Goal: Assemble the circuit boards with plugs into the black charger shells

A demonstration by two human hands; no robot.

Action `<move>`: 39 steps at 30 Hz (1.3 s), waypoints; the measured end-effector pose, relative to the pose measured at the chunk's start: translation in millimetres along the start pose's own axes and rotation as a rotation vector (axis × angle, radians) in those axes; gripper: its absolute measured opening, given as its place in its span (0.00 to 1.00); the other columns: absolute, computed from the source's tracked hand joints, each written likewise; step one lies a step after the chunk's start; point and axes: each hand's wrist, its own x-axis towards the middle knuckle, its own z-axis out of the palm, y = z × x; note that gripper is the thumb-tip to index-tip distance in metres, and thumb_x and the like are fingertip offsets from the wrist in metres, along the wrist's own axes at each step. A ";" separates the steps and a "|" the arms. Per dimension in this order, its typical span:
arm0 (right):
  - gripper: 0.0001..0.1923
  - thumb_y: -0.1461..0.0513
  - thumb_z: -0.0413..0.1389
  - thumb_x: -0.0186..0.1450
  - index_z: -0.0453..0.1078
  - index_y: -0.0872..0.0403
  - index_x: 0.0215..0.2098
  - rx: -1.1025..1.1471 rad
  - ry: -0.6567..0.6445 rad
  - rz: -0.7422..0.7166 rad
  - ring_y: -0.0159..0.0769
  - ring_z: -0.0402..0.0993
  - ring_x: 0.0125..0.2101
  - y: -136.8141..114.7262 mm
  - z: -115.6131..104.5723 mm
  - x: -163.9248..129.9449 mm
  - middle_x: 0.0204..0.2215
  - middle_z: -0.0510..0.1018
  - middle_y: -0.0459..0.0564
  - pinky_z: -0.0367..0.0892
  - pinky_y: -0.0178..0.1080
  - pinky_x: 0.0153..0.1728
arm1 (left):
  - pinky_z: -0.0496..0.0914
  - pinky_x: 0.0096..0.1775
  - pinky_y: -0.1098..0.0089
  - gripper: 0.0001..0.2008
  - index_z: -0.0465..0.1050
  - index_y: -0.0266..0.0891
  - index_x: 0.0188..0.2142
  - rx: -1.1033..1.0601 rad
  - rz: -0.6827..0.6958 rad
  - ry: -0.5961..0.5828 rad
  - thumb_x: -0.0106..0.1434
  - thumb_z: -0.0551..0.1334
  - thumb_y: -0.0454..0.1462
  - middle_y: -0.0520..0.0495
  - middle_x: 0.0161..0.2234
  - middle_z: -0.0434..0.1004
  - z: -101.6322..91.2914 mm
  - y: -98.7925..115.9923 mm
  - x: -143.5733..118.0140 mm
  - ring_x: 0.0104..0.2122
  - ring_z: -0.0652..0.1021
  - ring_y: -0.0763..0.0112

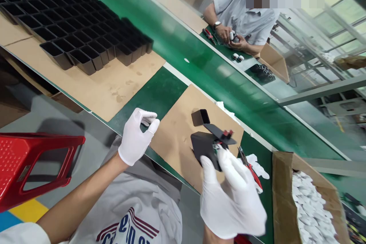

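Cardboard box (281, 198) holds white parts (310, 209); right hand (231, 194) clasps black housing (204, 148).

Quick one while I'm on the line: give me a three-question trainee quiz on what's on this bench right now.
1. True or false: the right hand holds a black plastic housing.
2. What lies in the cardboard box at the right edge? A) white parts B) red stools C) black tubes
3. What does the left hand rest over: the green belt or the edge of the cardboard sheet?

Key:
1. True; the gloved fingers grip it from below.
2. A; the white parts fill the box.
3. The edge of the cardboard sheet; its fingers are pinched together, and what they hold, if anything, cannot be told.
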 end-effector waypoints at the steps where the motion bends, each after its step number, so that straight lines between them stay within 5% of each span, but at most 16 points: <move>1: 0.18 0.59 0.72 0.64 0.83 0.42 0.53 0.001 -0.038 0.023 0.45 0.86 0.41 -0.7 0.2 -0.5 0.45 0.88 0.49 0.79 0.46 0.49 | 0.77 0.44 0.64 0.06 0.75 0.43 0.46 0.002 0.004 -0.001 0.71 0.64 0.39 0.50 0.40 0.76 -0.2 0.2 0.1 0.38 0.81 0.68; 4: 0.12 0.55 0.63 0.71 0.84 0.45 0.51 0.040 -0.287 0.101 0.44 0.85 0.39 2.2 24.5 -20.5 0.44 0.88 0.52 0.80 0.42 0.41 | 0.77 0.44 0.64 0.05 0.75 0.43 0.46 0.021 0.005 0.003 0.71 0.64 0.39 0.50 0.40 0.76 -0.8 1.6 0.6 0.38 0.81 0.68; 9: 0.15 0.56 0.60 0.73 0.83 0.47 0.54 0.091 -0.338 0.091 0.44 0.87 0.41 12.3 66.0 -55.7 0.45 0.88 0.52 0.81 0.41 0.39 | 0.76 0.44 0.64 0.05 0.75 0.43 0.46 0.048 0.021 0.008 0.71 0.64 0.38 0.50 0.40 0.76 -1.8 2.9 1.5 0.37 0.80 0.68; 15: 0.15 0.60 0.66 0.70 0.81 0.46 0.55 0.174 -0.227 0.073 0.42 0.88 0.45 10.1 55.5 -46.9 0.47 0.88 0.49 0.81 0.44 0.51 | 0.76 0.43 0.64 0.05 0.75 0.43 0.46 0.028 0.013 0.005 0.71 0.64 0.38 0.49 0.39 0.76 -1.4 3.2 1.0 0.37 0.80 0.68; 20: 0.29 0.58 0.72 0.64 0.76 0.52 0.61 0.171 -0.130 0.252 0.46 0.89 0.42 7.2 47.8 -44.0 0.46 0.89 0.53 0.84 0.48 0.48 | 0.76 0.44 0.64 0.05 0.75 0.43 0.46 0.032 0.020 -0.001 0.71 0.63 0.38 0.50 0.40 0.76 -1.8 3.2 0.2 0.37 0.80 0.68; 25: 0.14 0.60 0.70 0.66 0.83 0.49 0.50 0.262 -0.197 0.126 0.43 0.88 0.44 12.8 52.9 -46.8 0.44 0.89 0.51 0.84 0.48 0.52 | 0.76 0.44 0.63 0.05 0.75 0.44 0.46 0.048 0.018 0.003 0.72 0.64 0.39 0.49 0.40 0.77 -2.3 3.6 -0.9 0.38 0.81 0.67; 33: 0.18 0.62 0.69 0.66 0.80 0.49 0.54 0.296 -0.204 0.146 0.43 0.86 0.50 12.4 53.9 -47.4 0.50 0.87 0.53 0.83 0.49 0.54 | 0.76 0.44 0.63 0.05 0.75 0.44 0.46 0.058 0.021 0.000 0.71 0.64 0.38 0.50 0.40 0.77 -1.5 2.9 -1.2 0.37 0.80 0.67; 37: 0.15 0.62 0.69 0.64 0.83 0.46 0.50 0.448 -0.280 0.289 0.45 0.85 0.51 9.7 53.7 -45.4 0.51 0.87 0.51 0.78 0.52 0.60 | 0.76 0.44 0.64 0.05 0.75 0.44 0.46 0.049 0.024 -0.003 0.71 0.64 0.38 0.50 0.40 0.76 -1.2 3.9 -0.5 0.37 0.80 0.68; 39: 0.11 0.60 0.70 0.63 0.85 0.47 0.44 0.549 -0.292 0.471 0.45 0.84 0.50 7.1 50.6 -42.4 0.49 0.87 0.52 0.77 0.51 0.60 | 0.76 0.44 0.64 0.05 0.75 0.44 0.46 0.049 0.023 0.000 0.71 0.64 0.37 0.50 0.40 0.76 -1.5 4.4 -0.4 0.37 0.80 0.68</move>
